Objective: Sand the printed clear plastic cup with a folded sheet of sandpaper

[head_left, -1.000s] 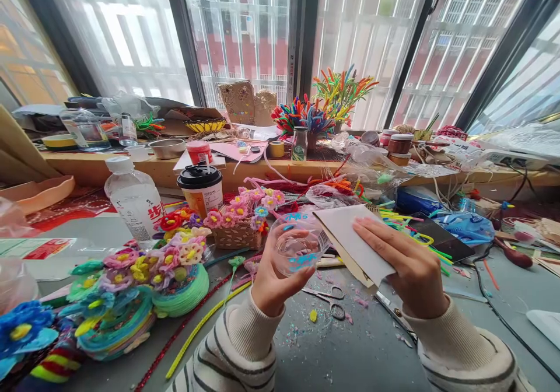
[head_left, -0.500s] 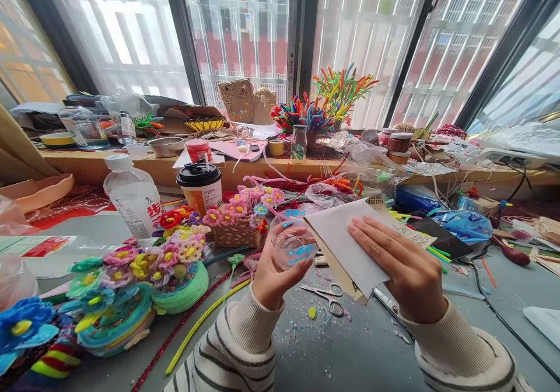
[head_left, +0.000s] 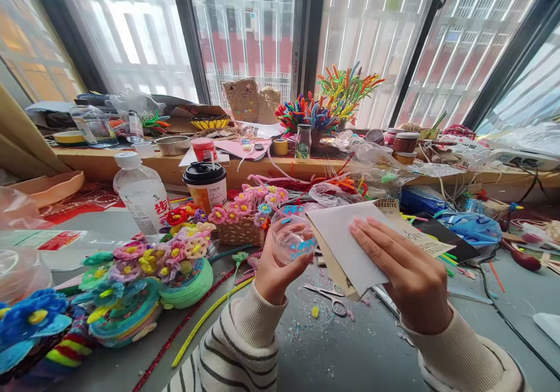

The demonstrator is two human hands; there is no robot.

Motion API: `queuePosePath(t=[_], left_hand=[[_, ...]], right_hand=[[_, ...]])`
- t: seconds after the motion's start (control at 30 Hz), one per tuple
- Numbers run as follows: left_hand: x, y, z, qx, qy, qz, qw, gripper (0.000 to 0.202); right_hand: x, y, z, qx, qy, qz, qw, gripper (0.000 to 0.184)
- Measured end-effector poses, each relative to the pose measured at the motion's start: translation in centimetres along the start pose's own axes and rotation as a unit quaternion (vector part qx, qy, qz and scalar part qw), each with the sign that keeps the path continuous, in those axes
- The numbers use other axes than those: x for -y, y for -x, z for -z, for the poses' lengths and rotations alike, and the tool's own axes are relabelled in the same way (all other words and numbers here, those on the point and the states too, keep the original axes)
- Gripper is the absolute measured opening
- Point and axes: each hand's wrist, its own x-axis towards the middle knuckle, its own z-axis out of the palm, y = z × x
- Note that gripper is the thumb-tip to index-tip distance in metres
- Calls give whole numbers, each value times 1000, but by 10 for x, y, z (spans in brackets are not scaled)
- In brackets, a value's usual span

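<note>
Cluttered craft table [head_left: 359, 351] by window [head_left: 245, 30]. Left hand [head_left: 272, 272]: grip closed round clear cup [head_left: 289, 239], blue print [head_left: 303, 248] present on wall. Right of it, right hand [head_left: 409, 272]: grip clamped on abrasive sheet [head_left: 339, 249] touching cup. Scissors [head_left: 329, 298], flakes [head_left: 297, 331] beneath both grips.

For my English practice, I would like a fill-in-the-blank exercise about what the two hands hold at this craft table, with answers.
1. The left hand holds a clear plastic ____ with blue print.
2. The right hand holds a sheet of ____ whose back reads "ABRASIVE".
3. The takeaway drink cup behind the flower basket has a ____ lid.

Missing words: cup; sandpaper; black.
</note>
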Motion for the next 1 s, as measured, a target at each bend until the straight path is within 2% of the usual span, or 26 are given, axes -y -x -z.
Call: queuePosePath(t=[0.33,0.6,0.77,0.9,1.0], left_hand=[[-2,4,-6,-52,-4,-23,998,66],[-2,1,-3,-22,-25,-71,997,65],[-2,1,-5,-33,-30,-99,994,70],[4,0,-1,-38,-36,-117,992,63],[4,-1,0,-44,-47,-111,992,65]], right_hand=[[8,-2,-3,5,-2,-5,1000,41],[15,-3,-2,16,22,-24,999,39],[21,0,-5,5,0,-19,1000,40],[24,2,-9,3,32,-45,998,41],[27,3,-10,-5,13,-25,1000,39]])
